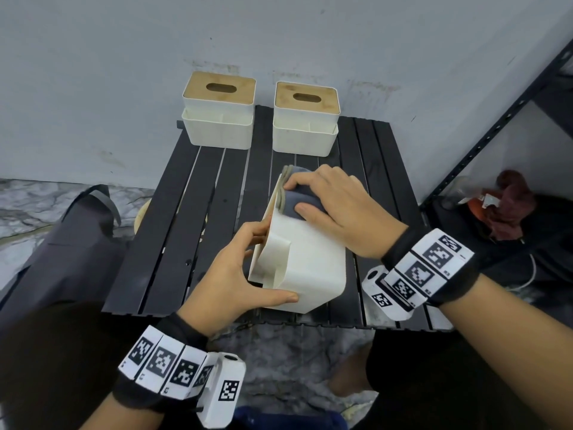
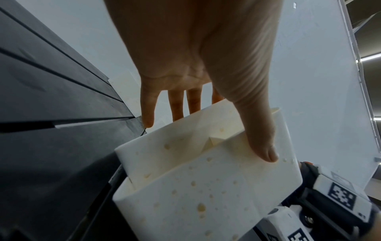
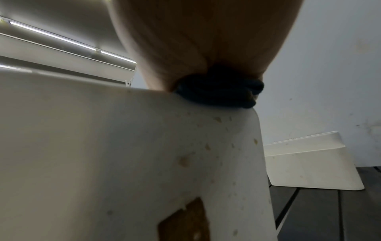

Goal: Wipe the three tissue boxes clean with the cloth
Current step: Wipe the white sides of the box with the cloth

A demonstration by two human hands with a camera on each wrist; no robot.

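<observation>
A white tissue box [image 1: 310, 262] lies tipped on its side on the black slatted table [image 1: 173, 231], speckled with brownish spots [image 2: 201, 207]. My left hand [image 1: 238, 268] grips its near end, thumb along the side and fingers on the lid side. My right hand [image 1: 338, 206] presses a folded grey-blue cloth [image 1: 297, 197] onto the box's far upper edge, where the cloth [image 3: 220, 91] meets the spotted wall of the box [image 3: 144, 163]. Two more white boxes with wooden lids stand upright at the back, one left [image 1: 218, 111] and one right [image 1: 306, 117].
A grey wall rises right behind the table. A dark metal shelf [image 1: 496, 125] with reddish clutter stands to the right. A black bag [image 1: 62, 243] lies on the marble floor to the left.
</observation>
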